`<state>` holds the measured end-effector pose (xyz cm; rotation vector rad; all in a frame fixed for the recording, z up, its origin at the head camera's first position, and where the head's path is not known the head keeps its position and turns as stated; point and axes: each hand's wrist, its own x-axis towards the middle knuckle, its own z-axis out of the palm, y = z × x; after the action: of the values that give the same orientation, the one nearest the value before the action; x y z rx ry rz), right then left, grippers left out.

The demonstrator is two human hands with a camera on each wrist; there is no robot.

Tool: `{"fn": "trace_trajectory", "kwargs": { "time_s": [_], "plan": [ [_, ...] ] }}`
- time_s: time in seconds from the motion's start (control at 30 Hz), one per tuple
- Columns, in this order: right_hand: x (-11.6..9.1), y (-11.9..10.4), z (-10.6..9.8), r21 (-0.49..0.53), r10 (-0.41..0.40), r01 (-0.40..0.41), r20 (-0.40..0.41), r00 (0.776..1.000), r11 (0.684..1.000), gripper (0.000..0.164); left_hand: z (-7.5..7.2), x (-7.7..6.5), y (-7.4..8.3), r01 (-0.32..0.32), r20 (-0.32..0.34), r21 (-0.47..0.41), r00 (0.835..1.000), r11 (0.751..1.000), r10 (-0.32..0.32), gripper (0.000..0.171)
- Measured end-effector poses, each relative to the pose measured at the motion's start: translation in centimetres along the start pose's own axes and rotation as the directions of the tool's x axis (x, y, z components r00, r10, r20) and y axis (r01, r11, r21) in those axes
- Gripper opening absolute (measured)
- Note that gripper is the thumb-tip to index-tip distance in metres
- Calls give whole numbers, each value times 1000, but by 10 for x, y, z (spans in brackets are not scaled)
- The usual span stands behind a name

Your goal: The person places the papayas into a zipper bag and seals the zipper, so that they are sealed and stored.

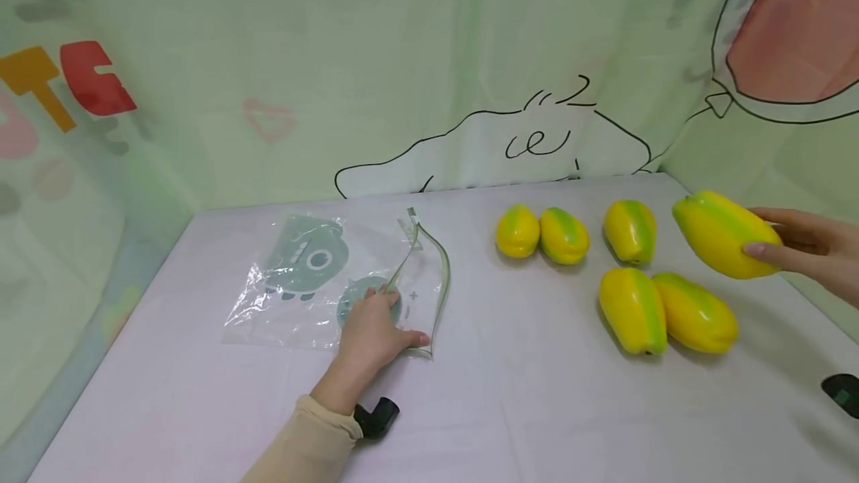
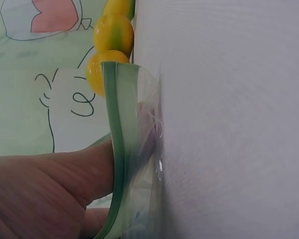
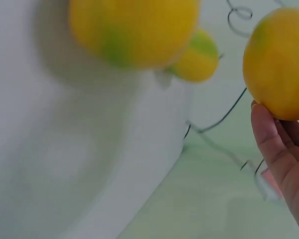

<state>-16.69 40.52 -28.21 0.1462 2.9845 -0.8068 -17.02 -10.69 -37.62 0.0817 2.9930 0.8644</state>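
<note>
A clear plastic zip bag (image 1: pixel 305 319) with green dinosaur prints lies flat on the left of the table, its green-edged mouth parted toward the right. My left hand (image 1: pixel 372 330) holds the bag at that mouth. In the left wrist view the thumb passes behind the raised green edge (image 2: pixel 114 124), and part of the hand shows blurred through the plastic. My right hand (image 1: pixel 812 248) grips a yellow papaya (image 1: pixel 725 233) with a green stripe, raised above the table at the right. The right wrist view shows its fingers (image 3: pixel 269 134) against the fruit's underside.
Several more papayas lie on the white-covered table (image 1: pixel 523 393): a pair (image 1: pixel 517 232) at the back, one (image 1: pixel 631 231) right of them, and two touching (image 1: pixel 633 311) nearer the front. A printed green curtain (image 1: pixel 403 36) closes off the back and sides.
</note>
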Motion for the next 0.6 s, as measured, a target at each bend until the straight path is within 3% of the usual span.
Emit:
{"fn": "trace_trajectory", "kwargs": {
  "time_s": [0.13, 0.33, 0.43, 0.6],
  "plan": [
    [-1, -38, 3, -41, -44, 49, 109, 993, 998, 84, 1, 0, -1, -9, -10, -10, 1000, 1000, 9, 85],
    [4, -86, 22, -71, -191, 202, 136, 972, 977, 76, 2, 0, -2, -9, -16, -21, 1000, 1000, 9, 85],
    [9, -107, 36, -60, -279, 290, 151, 948, 955, 69, 2, 0, -2, -13, -21, -19, 1000, 1000, 13, 84],
    [17, -143, 64, -29, -358, 371, 204, 911, 928, 66, 2, -1, -1, -27, -31, -21, 999, 999, 26, 82]
  ]
}}
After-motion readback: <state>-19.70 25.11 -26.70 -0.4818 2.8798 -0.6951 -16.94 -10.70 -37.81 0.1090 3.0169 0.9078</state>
